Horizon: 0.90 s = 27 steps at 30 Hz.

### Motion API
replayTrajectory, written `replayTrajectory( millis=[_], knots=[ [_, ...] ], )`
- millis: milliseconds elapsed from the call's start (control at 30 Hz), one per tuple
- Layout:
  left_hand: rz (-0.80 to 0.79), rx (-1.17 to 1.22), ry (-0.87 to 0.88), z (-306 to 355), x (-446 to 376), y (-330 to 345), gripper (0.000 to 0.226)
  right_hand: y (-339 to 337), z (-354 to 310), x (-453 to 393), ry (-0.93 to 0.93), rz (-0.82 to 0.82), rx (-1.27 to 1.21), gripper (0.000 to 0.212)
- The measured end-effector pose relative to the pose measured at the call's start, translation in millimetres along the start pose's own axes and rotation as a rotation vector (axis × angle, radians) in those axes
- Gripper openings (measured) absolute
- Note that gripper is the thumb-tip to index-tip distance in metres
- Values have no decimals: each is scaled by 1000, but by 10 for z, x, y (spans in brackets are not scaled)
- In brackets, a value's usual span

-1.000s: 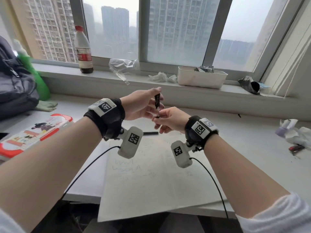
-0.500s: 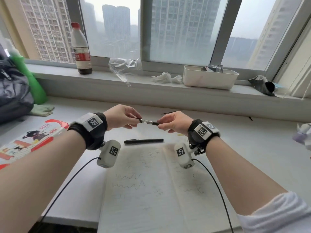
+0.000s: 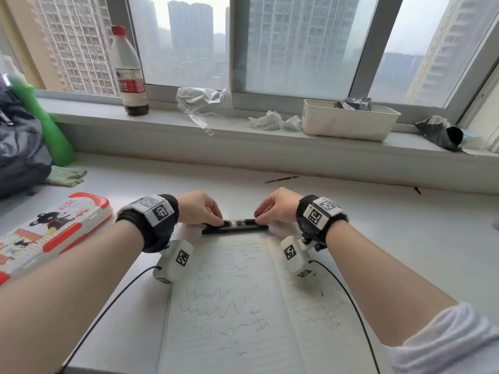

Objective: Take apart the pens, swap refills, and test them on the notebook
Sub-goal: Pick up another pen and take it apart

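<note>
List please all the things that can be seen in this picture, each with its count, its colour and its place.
pen in hands: 1, black and clear, held just above the notebook's top edge
black pen: 1, black, on the desk at the notebook's top edge
notebook: 1, white, open, scribbled, front centre
pencil case: 1, red and white, desk left
bottle: 1, clear, red cap, sill left
tissues: several, white, sill centre
tray: 1, white, sill right
backpack: 1, dark, far left
left hand: 1, pinches the pen's left end
right hand: 1, pinches the pen's right end
</note>
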<state>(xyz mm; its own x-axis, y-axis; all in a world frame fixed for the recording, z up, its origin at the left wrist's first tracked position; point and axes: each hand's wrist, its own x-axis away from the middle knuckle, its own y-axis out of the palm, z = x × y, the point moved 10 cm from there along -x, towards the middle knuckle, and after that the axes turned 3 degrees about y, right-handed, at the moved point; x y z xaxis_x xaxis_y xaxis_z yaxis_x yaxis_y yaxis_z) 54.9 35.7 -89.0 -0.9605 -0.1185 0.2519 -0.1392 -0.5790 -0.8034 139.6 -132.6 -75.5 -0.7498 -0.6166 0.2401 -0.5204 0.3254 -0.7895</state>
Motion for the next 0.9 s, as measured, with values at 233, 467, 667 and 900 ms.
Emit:
replayTrajectory(
  millis=[233,467,667,900],
  knots=[
    [122,-100,39,633,-448,-501,23,-1084,716,337,57,300,-404,2],
    [79,-161,41,1364,-1418,-133,32,-1108,1684,452,234,306,-611,12],
    [38,-356,-55,1242,-1887,29,36,-1061,2095,468,295,325,-842,12],
    [-16,-459,-2,1512,-1865,208,34,-1003,2183,490,282,348,-903,16]
  ],
)
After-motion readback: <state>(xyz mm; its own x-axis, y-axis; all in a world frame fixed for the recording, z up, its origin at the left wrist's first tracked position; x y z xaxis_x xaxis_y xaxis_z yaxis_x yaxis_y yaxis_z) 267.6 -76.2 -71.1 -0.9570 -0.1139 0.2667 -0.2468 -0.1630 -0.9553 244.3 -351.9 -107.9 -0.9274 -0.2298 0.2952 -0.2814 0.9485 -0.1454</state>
